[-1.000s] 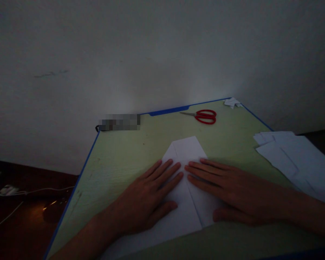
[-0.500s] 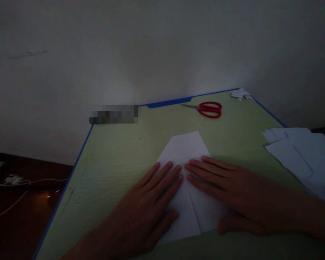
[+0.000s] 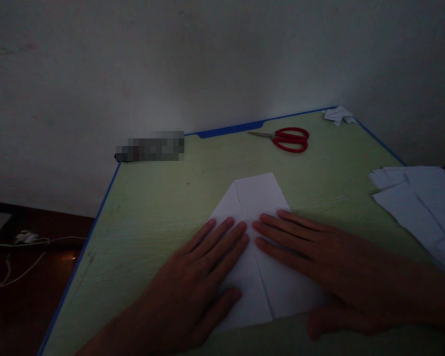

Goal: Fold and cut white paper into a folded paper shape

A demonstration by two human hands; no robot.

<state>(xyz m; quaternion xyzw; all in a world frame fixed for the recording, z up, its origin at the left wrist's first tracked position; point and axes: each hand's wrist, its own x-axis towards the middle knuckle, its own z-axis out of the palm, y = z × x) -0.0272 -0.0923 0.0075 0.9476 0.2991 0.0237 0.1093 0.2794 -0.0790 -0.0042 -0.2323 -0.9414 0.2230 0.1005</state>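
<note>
A folded sheet of white paper (image 3: pixel 255 195) lies on the light green table, tapering to a blunt far end, with a seam running down its middle. My left hand (image 3: pixel 203 272) rests flat on the paper's left half, fingers stretched out. On the right half lies my right hand (image 3: pixel 311 257), also flat, its fingertips close to the seam and its thumb apart. Both hands cover the paper's side edges in part. Neither hand grips anything.
Red-handled scissors (image 3: pixel 289 139) lie beyond the paper, blades pointing left. A small folded paper piece (image 3: pixel 339 115) sits at the far right corner, and loose white sheets (image 3: pixel 422 202) at the right edge. The table (image 3: pixel 148 212) has a blue rim against the wall; white cables (image 3: pixel 27 238) run below left.
The view has tilted down slightly, so the table's far side appears higher. Both hands stay flat on the paper, with the right thumb spread a little further from the fingers.
</note>
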